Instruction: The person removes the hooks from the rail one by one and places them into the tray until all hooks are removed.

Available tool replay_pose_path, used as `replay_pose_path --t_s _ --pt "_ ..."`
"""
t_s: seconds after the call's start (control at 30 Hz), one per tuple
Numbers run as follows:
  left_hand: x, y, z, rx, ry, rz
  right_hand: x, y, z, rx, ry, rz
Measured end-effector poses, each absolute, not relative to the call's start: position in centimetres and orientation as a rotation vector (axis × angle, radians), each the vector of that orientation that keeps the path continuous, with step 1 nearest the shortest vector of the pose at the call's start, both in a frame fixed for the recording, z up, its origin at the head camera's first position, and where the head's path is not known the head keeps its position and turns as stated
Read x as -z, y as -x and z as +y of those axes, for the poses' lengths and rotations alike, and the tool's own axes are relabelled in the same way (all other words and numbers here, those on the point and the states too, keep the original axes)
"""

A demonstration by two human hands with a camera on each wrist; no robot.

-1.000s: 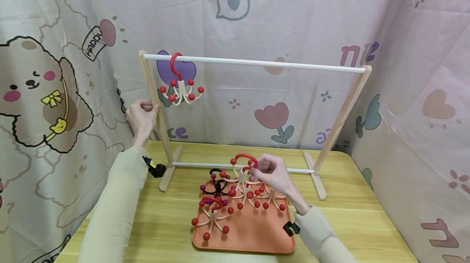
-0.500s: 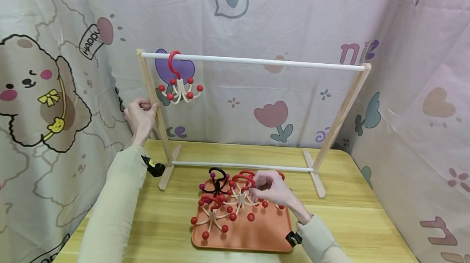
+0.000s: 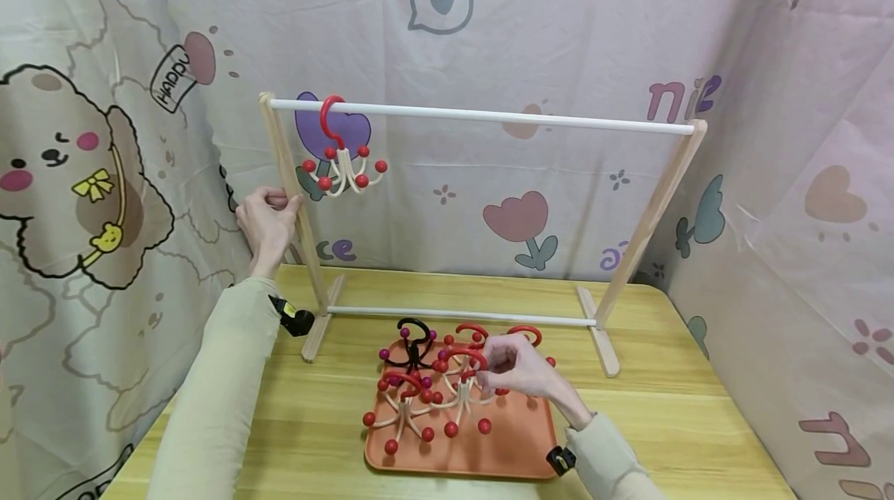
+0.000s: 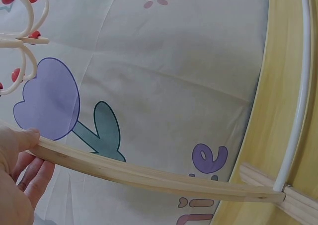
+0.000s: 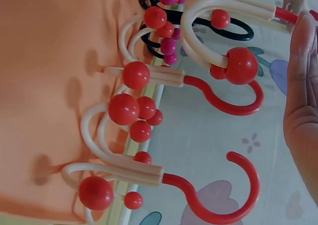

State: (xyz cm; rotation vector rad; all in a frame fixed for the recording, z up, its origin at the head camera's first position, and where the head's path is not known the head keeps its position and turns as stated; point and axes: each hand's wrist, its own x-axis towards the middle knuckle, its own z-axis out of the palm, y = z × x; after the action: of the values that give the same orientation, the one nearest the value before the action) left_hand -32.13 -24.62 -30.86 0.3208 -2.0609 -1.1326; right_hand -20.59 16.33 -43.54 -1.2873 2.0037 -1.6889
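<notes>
My left hand (image 3: 268,224) grips the left wooden post (image 3: 300,228) of a small hanging rack, thumb on one side and fingers on the other. Low over the orange tray (image 3: 503,446), my right hand (image 3: 515,364) pinches a cream multi-arm hanger (image 3: 464,391) just under its red hook; red balls tip its arms. In the right wrist view this hanger (image 5: 233,1) lies at the top, its hook partly hidden by the fingers. Whether its balls touch the tray I cannot tell. A matching hanger (image 3: 344,170) hangs from the rack's white top rail (image 3: 489,116), near the left end.
On the tray stand another red-hooked hanger (image 3: 403,411) at front left and a black hanger (image 3: 415,355) with magenta balls behind it. Two more red hooks, one a back hook (image 3: 525,331), rise behind my right hand. A white lower bar (image 3: 447,315) runs behind the tray.
My right hand has lowered the pinched hanger toward me, over the tray's middle, uncovering the hangers at the back. The left hand stays on the post.
</notes>
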Motion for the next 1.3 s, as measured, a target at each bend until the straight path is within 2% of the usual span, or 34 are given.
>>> replay_pose_path --t_s 0.2,1.3 --pt "30.8 32.2 -24.6 1.127 -0.317 -2.065 44.4 20.5 16.3 1.644 1.150 2.034" --pt "30.8 32.0 -24.6 1.135 -0.324 -2.067 46.9 20.9 16.0 1.468 1.108 2.211"
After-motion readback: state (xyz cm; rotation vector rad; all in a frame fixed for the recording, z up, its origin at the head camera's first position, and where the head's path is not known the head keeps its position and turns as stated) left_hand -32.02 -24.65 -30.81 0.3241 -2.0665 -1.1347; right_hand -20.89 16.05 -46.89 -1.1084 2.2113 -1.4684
